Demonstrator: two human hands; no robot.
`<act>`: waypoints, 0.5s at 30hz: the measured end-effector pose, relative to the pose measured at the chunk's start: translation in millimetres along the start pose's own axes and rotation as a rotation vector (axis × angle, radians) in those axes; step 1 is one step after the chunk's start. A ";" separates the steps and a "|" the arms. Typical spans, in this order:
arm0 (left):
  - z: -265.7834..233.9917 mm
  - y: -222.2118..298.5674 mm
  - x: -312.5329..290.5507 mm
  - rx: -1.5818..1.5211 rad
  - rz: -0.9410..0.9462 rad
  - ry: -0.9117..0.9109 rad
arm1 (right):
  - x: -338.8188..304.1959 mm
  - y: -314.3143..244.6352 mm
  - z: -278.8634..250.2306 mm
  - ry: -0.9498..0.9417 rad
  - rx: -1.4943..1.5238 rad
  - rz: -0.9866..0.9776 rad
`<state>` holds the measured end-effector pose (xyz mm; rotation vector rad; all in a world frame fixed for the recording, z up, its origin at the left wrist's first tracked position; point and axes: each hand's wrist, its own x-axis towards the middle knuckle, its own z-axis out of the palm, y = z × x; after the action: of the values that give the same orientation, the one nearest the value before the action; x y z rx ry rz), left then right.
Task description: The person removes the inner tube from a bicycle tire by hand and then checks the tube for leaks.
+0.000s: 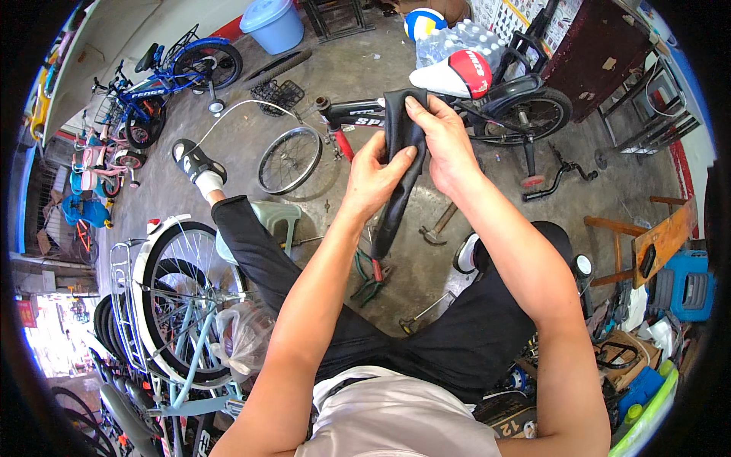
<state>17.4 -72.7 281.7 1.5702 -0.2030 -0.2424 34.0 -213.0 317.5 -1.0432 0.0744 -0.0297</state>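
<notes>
Both hands grip a flat black rubber strip that looks like a bicycle inner tube (397, 190), raised over the floor in front of me. My left hand (375, 177) pinches its middle, thumb lying across it. Higher up, my right hand (443, 143) holds the folded top end between thumb and fingers. The lower end hangs down past my left hand. Behind it lies a small black bicycle frame (346, 114) with a red and white saddle (461, 75); the tube hides part of it. On the floor below are a hammer (438, 228) and green-handled pliers (369, 278).
A bare wheel rim (291, 160) and a loose tire (276, 68) lie ahead to the left. A pale stool (276, 217) stands by my left leg, with a white-tired bicycle (179, 305) beyond. On the right are a crank (560, 179), a wooden stool (662, 240) and a blue case (685, 286).
</notes>
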 end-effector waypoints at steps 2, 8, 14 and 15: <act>4.4 -1.8 -0.9 0.036 0.014 0.004 | 3.7 1.9 -4.3 0.032 -0.011 0.006; 13.1 -3.2 13.9 0.458 0.455 0.104 | 18.0 -3.5 -13.0 0.096 -0.180 -0.122; -6.1 -14.2 18.0 0.314 0.437 -0.103 | 35.5 -18.1 -25.8 0.239 -0.527 -0.372; -8.8 -17.9 13.9 0.149 0.389 -0.138 | 42.0 -26.1 -30.8 0.210 -0.344 -0.373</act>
<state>32.8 -67.9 263.5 1.6254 -0.6386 -0.0305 73.8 -255.2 322.6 -1.3839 0.0760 -0.4798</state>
